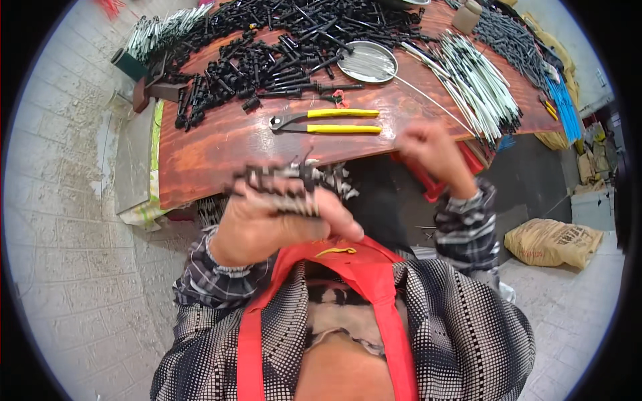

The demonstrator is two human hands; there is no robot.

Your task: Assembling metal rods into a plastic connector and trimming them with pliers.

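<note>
My left hand (267,224) is closed around a bundle of short black and white rods (291,180), held just off the near edge of the table. The bundle is smeared by motion, so the single pieces are hard to make out. My right hand (431,154), also blurred, is raised to the right with its fingers curled in; what they hold, if anything, does not show. Pliers with yellow handles (344,129) lie on the wooden table (207,150) beyond my left hand. A small red piece (341,99) lies behind the pliers.
Heaps of black plastic parts (267,57) cover the far table. A round metal dish (368,61) holds thin pale pieces. White rods with black ends (475,87) are piled right, near blue rods (564,110). A red stool (428,177) stands below; a sack (554,242) lies on the floor.
</note>
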